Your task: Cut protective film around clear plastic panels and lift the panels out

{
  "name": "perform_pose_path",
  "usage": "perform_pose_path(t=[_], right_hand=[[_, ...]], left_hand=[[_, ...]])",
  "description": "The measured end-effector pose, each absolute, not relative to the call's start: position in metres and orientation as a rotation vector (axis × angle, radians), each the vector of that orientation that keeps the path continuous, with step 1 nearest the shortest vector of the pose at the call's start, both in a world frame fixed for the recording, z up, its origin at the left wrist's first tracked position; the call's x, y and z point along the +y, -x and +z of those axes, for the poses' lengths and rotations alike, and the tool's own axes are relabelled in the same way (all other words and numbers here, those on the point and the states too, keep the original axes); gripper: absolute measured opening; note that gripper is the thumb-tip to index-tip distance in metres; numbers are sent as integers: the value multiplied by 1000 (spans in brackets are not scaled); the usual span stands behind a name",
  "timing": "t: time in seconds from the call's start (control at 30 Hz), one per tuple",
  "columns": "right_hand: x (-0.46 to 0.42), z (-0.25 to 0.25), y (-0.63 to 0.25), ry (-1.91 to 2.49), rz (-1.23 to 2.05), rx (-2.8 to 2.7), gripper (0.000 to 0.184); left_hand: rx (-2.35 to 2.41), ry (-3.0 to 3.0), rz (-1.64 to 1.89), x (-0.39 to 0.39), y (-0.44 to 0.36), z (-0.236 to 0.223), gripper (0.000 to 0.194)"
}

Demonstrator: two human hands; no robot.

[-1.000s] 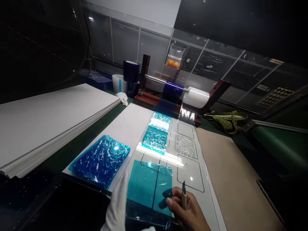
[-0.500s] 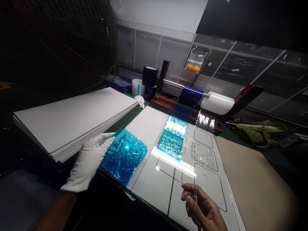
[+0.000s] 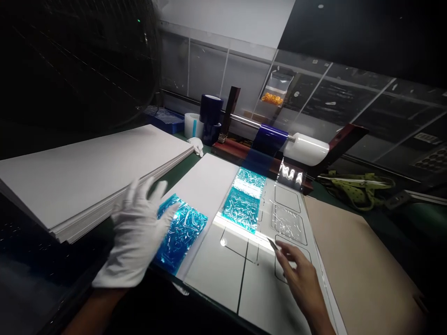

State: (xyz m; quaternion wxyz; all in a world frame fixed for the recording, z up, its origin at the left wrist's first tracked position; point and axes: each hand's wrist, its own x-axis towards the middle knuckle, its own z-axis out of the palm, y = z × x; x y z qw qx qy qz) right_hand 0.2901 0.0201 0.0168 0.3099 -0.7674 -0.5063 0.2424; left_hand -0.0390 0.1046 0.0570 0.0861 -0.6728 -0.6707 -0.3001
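Blue protective film (image 3: 181,232), crumpled and glinting, lies on a white sheet (image 3: 206,186) at a workbench, its left edge beneath the spread fingers (image 3: 159,188) of a person's white-gloved left hand (image 3: 138,232). That hand, blurred, is flat and unclenched, gripping nothing. The bare right hand (image 3: 302,274) pinches a slim craft knife (image 3: 273,244) between thumb and fingers, its tip just above a glossy panel (image 3: 251,274) marked with rounded cut outlines. More wrinkled film (image 3: 240,209) lies on that panel. Beyond stands a dark blue film roll (image 3: 268,139) on a steel bar, near tape rolls (image 3: 207,114). A stack of white boards (image 3: 87,181) sits left, a tan cardboard sheet (image 3: 359,260) right.
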Motion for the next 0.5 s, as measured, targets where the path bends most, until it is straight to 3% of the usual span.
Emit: perform_pose_path(t=[0.2,0.33,0.4,0.5], right_hand=[[73,10,-288,2100,377,-1528,18],[82,9,-283,1996,501,-1503,15],[82,8,-285,1911,616,-1467,17],[80,9,-294,1804,782,-1357,25]], left_hand=[[-1556,2717,-704,116,-80,29,55],[-1517,2864,-572,148,-125,-4,93],[-1500,2903,-509,160,-128,-11,102],[-1429,2899,-488,171,-122,-8,74]])
